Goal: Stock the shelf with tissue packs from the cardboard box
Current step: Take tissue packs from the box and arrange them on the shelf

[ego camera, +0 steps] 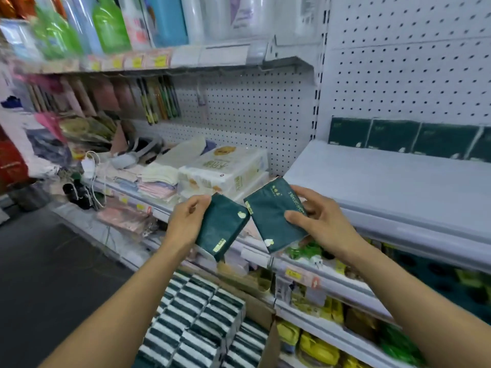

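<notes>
My left hand grips one dark green tissue pack by its upper left edge. My right hand holds a second dark green tissue pack, thumb across its face. Both packs hover side by side in front of the shelf edge, tilted. Below them the cardboard box stands open, filled with several rows of green-and-white tissue packs. On the white shelf at the right, a row of green packs stands against the pegboard back.
White tissue bundles and folded cloths lie on the shelf to the left. Bottles fill the top shelf. Yellow and green goods sit on lower shelves at the right. Dark floor lies to the left.
</notes>
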Available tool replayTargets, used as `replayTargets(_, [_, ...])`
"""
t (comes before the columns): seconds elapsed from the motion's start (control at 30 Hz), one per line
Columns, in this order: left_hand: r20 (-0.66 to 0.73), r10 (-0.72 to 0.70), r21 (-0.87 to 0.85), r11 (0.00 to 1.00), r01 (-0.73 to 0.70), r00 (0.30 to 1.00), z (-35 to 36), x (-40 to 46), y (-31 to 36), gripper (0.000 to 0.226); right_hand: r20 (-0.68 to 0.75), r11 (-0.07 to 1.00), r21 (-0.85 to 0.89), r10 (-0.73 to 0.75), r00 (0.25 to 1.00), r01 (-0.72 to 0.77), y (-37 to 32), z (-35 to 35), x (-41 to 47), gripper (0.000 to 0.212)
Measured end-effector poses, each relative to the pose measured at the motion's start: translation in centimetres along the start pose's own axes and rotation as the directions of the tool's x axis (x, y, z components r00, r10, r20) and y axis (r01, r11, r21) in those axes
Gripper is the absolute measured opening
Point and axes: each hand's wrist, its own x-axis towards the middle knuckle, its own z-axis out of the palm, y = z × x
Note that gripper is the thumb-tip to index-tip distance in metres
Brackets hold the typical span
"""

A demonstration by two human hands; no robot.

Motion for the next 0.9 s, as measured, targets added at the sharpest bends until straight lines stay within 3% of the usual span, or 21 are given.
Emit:
replayTargets(0.1, [-0.005, 0.066, 0.024, 0.998, -0.066, 0.998, 3.1, 1.9, 3.1, 0.037, -0.034, 0.995, -0.074, -0.076, 0.997, 0.073, -1.0, -3.7, 0.6, 0.046])
replayTargets(0.2, [0.003, 0.113, -0.034, 0.993, -0.113, 0.994, 6.7, 3.7, 6.0, 0.026, -0.114, 0.976, -0.171, -0.158, 0.981, 0.138, -2.2, -8.4, 1.8, 0.044])
replayTargets(0.27, [0.024, 0.179, -0.032, 0.983, -0.178, 0.984, 9.3, 5.1, 7.3, 0.027, -0.194, 0.927, -0.344, -0.224, 0.955, 0.148, -2.7, -12.3, 3.2, 0.044])
replayTargets(0.37, [0.075, 0.236, -0.023, 0.972, -0.235, 0.969, 12.9, 7.1, 9.2, 0.026, -0.289, 0.745, -0.667, -0.259, 0.922, 0.001, -2.1, -17.7, 5.4, 0.043])
replayTargets(0.47, [0.104, 0.261, 0.003, 0.965, -0.262, 0.960, 16.7, 9.1, 10.6, 0.021, -0.257, 0.546, -0.824, -0.119, 0.959, -0.153, -0.6, -21.1, 6.9, 0.048])
replayTargets(0.53, [0.113, 0.270, -0.002, 0.963, -0.271, 0.956, 18.9, 10.2, 11.0, 0.017, -0.206, 0.532, -0.834, -0.059, 0.977, -0.144, 0.6, -22.2, 7.7, 0.054])
replayTargets(0.8, [0.172, 0.232, 0.025, 0.971, -0.240, 0.957, 23.7, 14.8, 10.3, 0.016, -0.158, 0.525, -0.851, -0.229, 0.961, -0.015, 3.8, -24.3, 13.6, 0.050])
replayTargets(0.9, [0.210, 0.227, 0.022, 0.971, -0.237, 0.951, 24.5, 16.9, 10.1, 0.021, -0.083, 0.464, -0.884, -0.274, 0.958, 0.057, 4.7, -24.2, 16.8, 0.048])
